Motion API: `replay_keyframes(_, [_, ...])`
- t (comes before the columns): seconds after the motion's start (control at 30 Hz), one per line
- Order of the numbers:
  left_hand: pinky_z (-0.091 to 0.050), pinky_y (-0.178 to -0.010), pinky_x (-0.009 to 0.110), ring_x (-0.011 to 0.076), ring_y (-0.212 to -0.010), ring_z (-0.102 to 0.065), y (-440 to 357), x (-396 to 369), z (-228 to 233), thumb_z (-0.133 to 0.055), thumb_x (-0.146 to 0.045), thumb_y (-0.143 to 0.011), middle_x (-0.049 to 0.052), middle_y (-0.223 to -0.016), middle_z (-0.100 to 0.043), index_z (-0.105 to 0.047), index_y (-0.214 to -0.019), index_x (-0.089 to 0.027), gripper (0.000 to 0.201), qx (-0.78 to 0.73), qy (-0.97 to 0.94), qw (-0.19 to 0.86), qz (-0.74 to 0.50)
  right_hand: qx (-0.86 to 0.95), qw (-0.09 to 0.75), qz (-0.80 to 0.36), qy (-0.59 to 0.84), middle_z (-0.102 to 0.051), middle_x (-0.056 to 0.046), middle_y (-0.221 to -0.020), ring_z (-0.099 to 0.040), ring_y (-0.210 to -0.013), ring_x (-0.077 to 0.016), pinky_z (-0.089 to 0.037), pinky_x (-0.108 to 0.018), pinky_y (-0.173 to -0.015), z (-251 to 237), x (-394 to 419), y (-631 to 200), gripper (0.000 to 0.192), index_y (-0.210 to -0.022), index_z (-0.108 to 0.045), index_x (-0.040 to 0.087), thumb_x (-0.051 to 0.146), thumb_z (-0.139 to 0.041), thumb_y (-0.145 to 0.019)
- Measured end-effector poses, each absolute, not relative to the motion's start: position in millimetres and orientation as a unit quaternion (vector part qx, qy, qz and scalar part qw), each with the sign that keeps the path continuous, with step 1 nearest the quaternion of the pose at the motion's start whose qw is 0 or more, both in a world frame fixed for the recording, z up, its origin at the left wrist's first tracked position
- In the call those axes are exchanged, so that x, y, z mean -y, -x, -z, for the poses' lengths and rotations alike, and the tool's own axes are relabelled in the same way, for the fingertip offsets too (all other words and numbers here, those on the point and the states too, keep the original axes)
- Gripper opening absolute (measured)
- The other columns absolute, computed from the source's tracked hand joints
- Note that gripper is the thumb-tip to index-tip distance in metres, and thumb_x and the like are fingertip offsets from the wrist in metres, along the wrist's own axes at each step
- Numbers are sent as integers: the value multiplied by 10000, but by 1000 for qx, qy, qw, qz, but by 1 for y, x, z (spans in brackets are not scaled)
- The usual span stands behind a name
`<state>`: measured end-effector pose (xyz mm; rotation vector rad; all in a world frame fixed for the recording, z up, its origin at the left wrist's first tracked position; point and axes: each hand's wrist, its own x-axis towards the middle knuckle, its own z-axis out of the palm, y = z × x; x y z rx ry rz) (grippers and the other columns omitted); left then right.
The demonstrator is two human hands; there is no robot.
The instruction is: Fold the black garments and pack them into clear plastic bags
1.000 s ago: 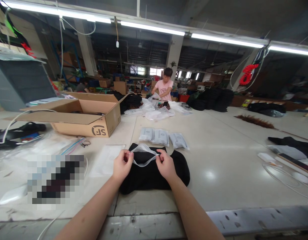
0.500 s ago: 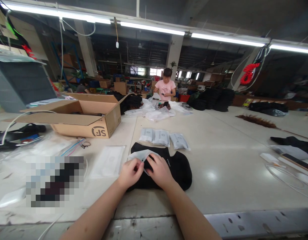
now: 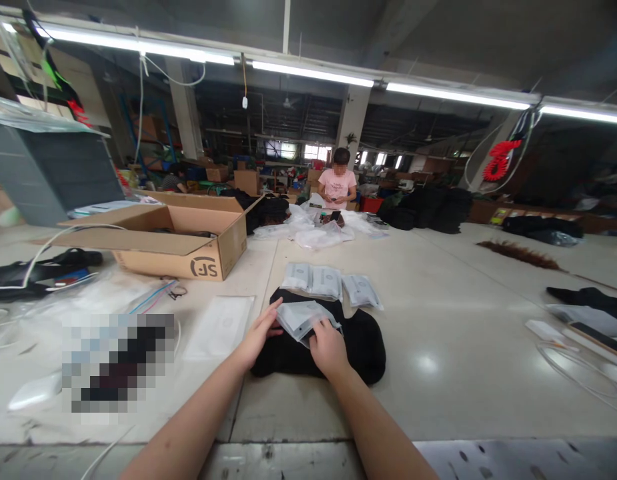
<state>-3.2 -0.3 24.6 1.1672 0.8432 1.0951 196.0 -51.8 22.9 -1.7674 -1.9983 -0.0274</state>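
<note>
A small clear plastic bag with grey contents (image 3: pixel 301 319) lies on top of a black garment (image 3: pixel 361 340) on the pale table (image 3: pixel 453 320). My right hand (image 3: pixel 327 347) pinches the bag's near right corner. My left hand (image 3: pixel 261 333) rests flat at the bag's left edge, its fingers stretched onto the black cloth. Just beyond the garment, three filled packets (image 3: pixel 328 282) lie side by side in a row. An empty flat plastic bag (image 3: pixel 221 325) lies to the left of my left hand.
An open cardboard box (image 3: pixel 163 240) stands at the back left. Loose plastic, cords and a dark item lie at the far left. A person in a pink shirt (image 3: pixel 338 183) works at the table's far end among plastic bags. Dark cloth piles sit right.
A second ago both hands held the bag's mouth open above the garment. Now the bag is flattened and full, laid on the cloth, with my left hand spread beside it.
</note>
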Motion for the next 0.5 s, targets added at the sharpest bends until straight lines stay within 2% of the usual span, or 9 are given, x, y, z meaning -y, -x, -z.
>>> replay_keyframes(0.03, [-561,-862,315,229,-1102,-665,4,-2,-24,-605,-533,-888,116,-1297,-654,-580,-1363,-227,565,-376,-482,629,-480,742,247,2,623,-595,-129,-1316,-636,-1095,-252,-507,-336,-914,-21,51,-196,571,-1343,-573,204,35,-468,-807])
replay_keyframes(0.1, [-554,-905,325,222,-1084,-672,5,-4,-23,-669,-448,-860,123,-1244,-684,-669,-1219,-189,443,-404,-441,643,-479,769,279,-18,574,-566,-115,-1366,-588,-1200,-249,-482,-342,-994,-18,50,-196,671,-1367,-553,212,-23,-443,-749])
replay_keyframes(0.17, [-564,-894,322,206,-992,-701,6,-4,-22,-719,-324,-816,125,-1117,-730,-704,-1101,-155,332,-409,-426,658,-466,785,312,-42,533,-548,-109,-1387,-550,-1257,-244,-457,-357,-1044,-17,50,-196,740,-1372,-548,217,-58,-420,-697])
replay_keyframes(0.27, [-588,-836,311,183,-868,-721,10,-6,-24,-704,-186,-770,110,-989,-750,-706,-1052,-140,285,-390,-419,677,-464,789,353,-79,496,-550,-95,-1387,-546,-1257,-247,-452,-394,-1045,-20,50,-197,781,-1343,-575,241,-68,-418,-642])
replay_keyframes(0.33, [-602,-775,303,177,-809,-721,14,-8,-27,-668,-127,-742,105,-954,-751,-697,-1050,-141,309,-397,-396,670,-487,782,387,-101,478,-588,-80,-1342,-562,-1227,-264,-455,-427,-1024,-22,51,-199,693,-1240,-645,253,-38,-471,-635])
replay_keyframes(0.4, [-606,-733,300,173,-774,-716,18,-11,-30,-633,-91,-715,101,-937,-749,-682,-1062,-141,354,-400,-368,668,-508,763,447,-134,447,-633,-79,-1275,-587,-1185,-278,-450,-450,-1017,-25,52,-200,510,-1100,-701,243,32,-571,-654])
replay_keyframes(0.5, [-603,-713,296,175,-774,-713,28,-16,-35,-610,-87,-697,97,-942,-741,-662,-1077,-149,389,-402,-353,671,-514,696,559,-254,371,-680,-87,-1189,-624,-1135,-269,-461,-443,-1014,-31,54,-199,235,-965,-715,225,198,-667,-736])
